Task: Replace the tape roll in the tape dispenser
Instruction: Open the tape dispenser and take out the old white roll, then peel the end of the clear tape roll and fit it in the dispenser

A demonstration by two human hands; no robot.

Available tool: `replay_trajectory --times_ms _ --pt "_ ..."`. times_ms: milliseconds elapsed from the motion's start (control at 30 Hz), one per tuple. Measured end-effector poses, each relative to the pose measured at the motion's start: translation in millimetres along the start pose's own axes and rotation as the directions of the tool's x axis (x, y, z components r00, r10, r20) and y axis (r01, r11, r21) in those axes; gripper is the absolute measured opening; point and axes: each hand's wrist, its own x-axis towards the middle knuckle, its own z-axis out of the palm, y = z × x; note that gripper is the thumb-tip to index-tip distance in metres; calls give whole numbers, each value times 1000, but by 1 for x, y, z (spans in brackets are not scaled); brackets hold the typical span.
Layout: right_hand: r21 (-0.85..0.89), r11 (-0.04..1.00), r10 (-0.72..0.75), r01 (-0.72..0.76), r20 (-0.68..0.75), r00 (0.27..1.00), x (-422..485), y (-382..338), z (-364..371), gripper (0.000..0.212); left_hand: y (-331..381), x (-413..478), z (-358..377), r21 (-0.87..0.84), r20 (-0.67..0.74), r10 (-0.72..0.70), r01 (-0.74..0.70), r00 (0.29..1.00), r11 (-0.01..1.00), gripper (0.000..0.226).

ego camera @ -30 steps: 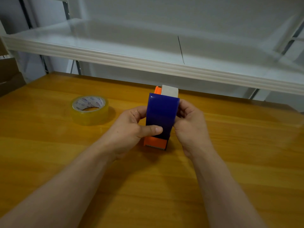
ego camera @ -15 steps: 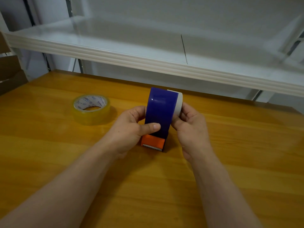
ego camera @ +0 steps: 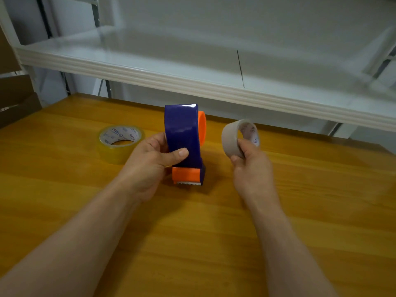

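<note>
The left hand [ego camera: 150, 161] has its grip closed around the blue tape dispenser [ego camera: 182, 136] (cutter end resting on the tabletop [ego camera: 192, 243]). Right of it, the right hand [ego camera: 249, 166] grips the empty core [ego camera: 231, 136]; the full tape roll [ego camera: 121, 143] lies left of it.

A wooden table [ego camera: 192, 243], a white shelf [ego camera: 192, 67] above, cardboard [ego camera: 12, 99] at left.

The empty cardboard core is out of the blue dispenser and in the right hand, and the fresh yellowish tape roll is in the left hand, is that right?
Not quite. In the head view the left hand holds the blue dispenser, not the fresh yellowish tape roll, which lies flat on the wooden table to the left. The rest holds: the empty cardboard core is out and in the right hand.
</note>
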Motion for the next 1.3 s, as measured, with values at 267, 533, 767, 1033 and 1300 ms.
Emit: replay_trajectory --times_ms 267,533,767,1033,1300 --pt "-454 891 37 -18 33 999 8 17 -1 55 -3 3 -1 28 10 -23 23 1000 999 31" --pt "-355 934 17 -39 -66 998 5 9 -1 51 -3 5 -2 27 -6 -68 68 998 997 31" --pt "-62 998 6 -8 -32 999 -1 2 3 34 0 1 -1 21 -2 -64 64 998 998 30" --pt "69 995 68 -76 104 992 -4 -3 1 35 0 2 -6 0 21 -63 63 998 998 30" --pt "55 973 219 -225 110 970 3 7 -6 51 1 1 -7 -83 104 -62 71 993 994 30"
